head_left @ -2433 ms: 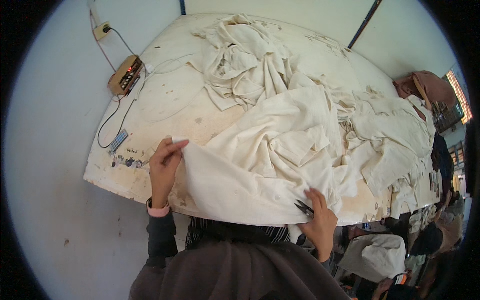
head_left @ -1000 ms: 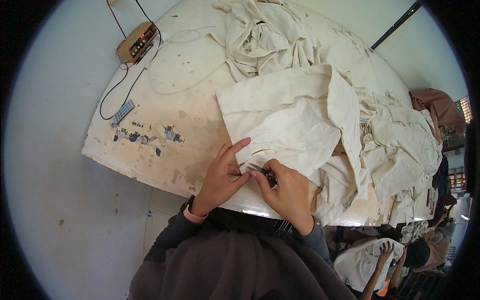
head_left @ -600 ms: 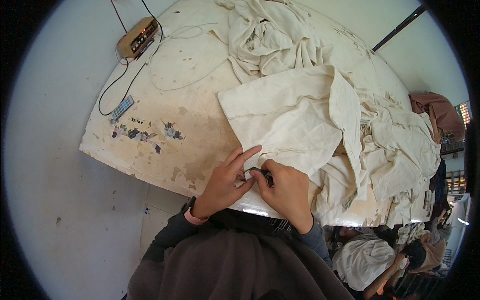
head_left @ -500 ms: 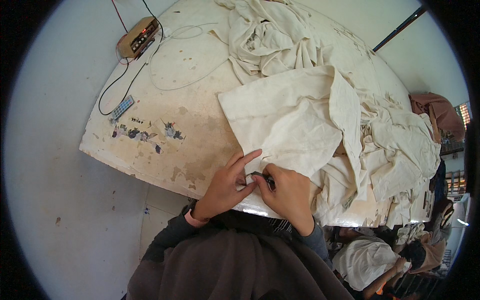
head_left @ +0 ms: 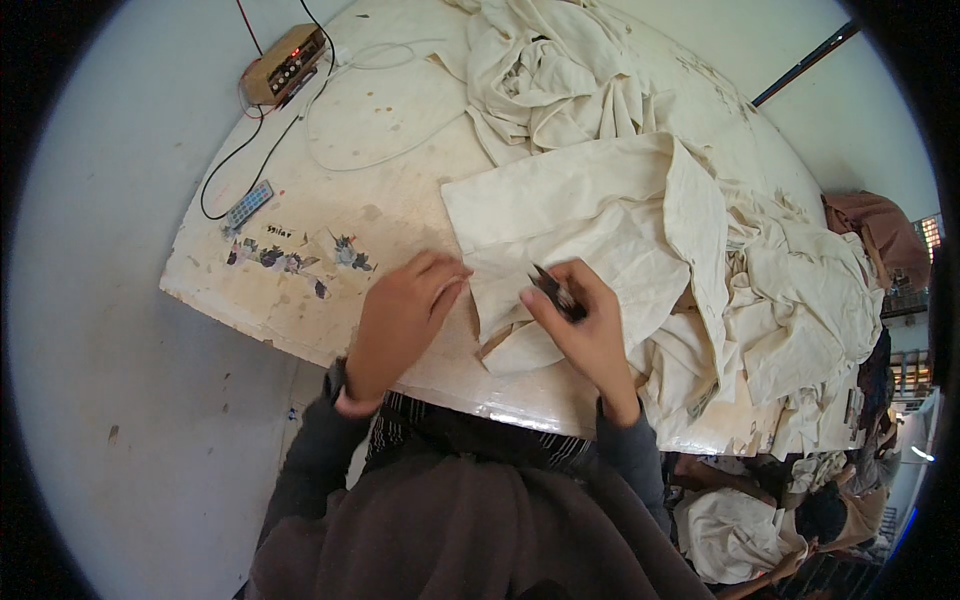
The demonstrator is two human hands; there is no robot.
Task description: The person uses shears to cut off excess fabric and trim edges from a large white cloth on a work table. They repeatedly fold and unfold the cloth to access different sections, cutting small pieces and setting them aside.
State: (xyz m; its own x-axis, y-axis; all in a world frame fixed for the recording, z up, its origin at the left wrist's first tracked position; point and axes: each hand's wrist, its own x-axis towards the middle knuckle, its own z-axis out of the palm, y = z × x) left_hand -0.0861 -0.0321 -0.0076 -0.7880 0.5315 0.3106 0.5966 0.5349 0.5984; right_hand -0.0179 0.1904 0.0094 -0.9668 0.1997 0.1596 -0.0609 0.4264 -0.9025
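Fingers, left hand (head_left: 405, 315): curling close together, blurred, tips hovering at the left edge of the cream cloth; whether they are pinching anything, or touching the cloth, cannot be told.
Fingers, right hand (head_left: 592, 330): closing around the snips, thumb lying on the near side, above the cream cloth.
Snips (head_left: 556, 294): small, dark, sitting in the right hand; points showing past the fingers and aiming up and leftward over the cream cloth.
Cream cloth (head_left: 560, 210): one piece, lying partly flat between and beyond the hands; left edge notching near its front corner, right side folding over in a long band.
Counter (head_left: 400, 210): pale, stained, worn; bearing the cream cloth near its front edge.
Far heap (head_left: 550, 85): cream fabric, crumpling directly beyond the cream cloth.
Side pile (head_left: 800, 290): similar fabric, spreading to the right of the cream cloth.
Remote control (head_left: 248, 206): grey with blue keys, lying well left of the cream cloth.
Box (head_left: 285, 65): brown, with knobs and red lights glowing, standing left of and beyond the cream cloth.
Floral patches (head_left: 275, 258): dark and pink, clinging to the counter left of the cream cloth.
Pale fabric (head_left: 735, 530): bunching below the counter, right of and nearer than the cream cloth, a co-worker's arm reaching to it.
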